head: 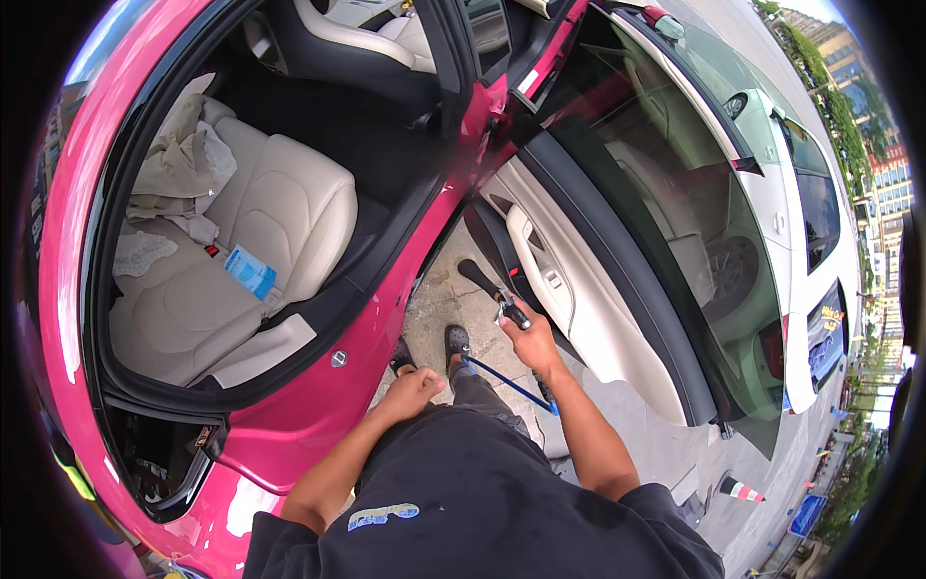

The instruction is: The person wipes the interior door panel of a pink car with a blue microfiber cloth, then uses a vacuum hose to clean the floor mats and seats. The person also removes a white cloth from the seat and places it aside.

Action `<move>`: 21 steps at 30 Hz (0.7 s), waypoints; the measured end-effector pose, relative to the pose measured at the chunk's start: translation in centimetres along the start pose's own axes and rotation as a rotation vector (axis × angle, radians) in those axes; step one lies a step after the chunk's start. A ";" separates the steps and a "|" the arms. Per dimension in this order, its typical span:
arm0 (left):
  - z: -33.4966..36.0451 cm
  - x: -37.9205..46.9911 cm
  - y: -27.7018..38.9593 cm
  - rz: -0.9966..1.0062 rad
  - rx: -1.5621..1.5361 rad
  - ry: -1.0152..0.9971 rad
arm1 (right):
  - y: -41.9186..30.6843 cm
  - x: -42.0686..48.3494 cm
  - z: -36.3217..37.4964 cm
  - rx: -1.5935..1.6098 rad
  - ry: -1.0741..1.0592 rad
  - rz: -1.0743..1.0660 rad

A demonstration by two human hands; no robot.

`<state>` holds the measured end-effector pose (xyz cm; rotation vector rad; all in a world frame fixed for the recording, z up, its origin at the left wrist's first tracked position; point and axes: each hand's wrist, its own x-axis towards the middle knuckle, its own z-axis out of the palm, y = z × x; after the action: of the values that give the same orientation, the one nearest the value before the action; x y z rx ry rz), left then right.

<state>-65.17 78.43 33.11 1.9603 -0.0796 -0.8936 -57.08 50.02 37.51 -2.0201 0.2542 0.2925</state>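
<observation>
In my right hand (pixel 532 333) is an air cleaning gun (pixel 481 279) with a dark flared nozzle and a metal trigger body. Its nozzle points away from me, beside the inner panel of the open car door (pixel 571 289). A blue hose (pixel 510 381) shows beneath my right forearm and runs near my shoe. My left hand (pixel 412 394) hangs before my waist, fingers loosely curled, with no object visible in it. To its left is the pink car body (pixel 311 391), with the door opening showing a beige rear seat (pixel 289 210).
On the seat lie a blue-and-white packet (pixel 250 272) and crumpled beige cloths (pixel 177 170). The door window glass (pixel 673 166) stands raised at right. Behind it a white car (pixel 778 210) is parked. A striped traffic cone (pixel 741 488) lies at lower right.
</observation>
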 end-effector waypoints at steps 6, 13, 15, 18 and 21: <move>-2.9 -5.5 -10.2 -0.276 -0.056 0.275 | 9.6 -4.1 -3.0 -0.435 0.173 0.428; -1.8 -11.2 -12.4 -0.374 -0.073 0.391 | 12.4 5.1 0.4 -0.459 0.114 0.518; -1.0 -12.7 -11.2 -0.442 -0.098 0.402 | 13.0 8.0 1.7 -0.456 0.094 0.545; 0.6 -14.7 -10.1 -0.475 -0.171 0.424 | 13.8 10.4 3.0 -0.486 0.066 0.640; 2.5 -16.9 -11.1 -0.593 -0.168 0.459 | 14.0 10.0 3.3 -0.609 -0.022 0.465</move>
<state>-82.35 89.39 33.07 2.0062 0.8513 -0.7536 -52.13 46.19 21.14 -2.5351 0.6902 0.7553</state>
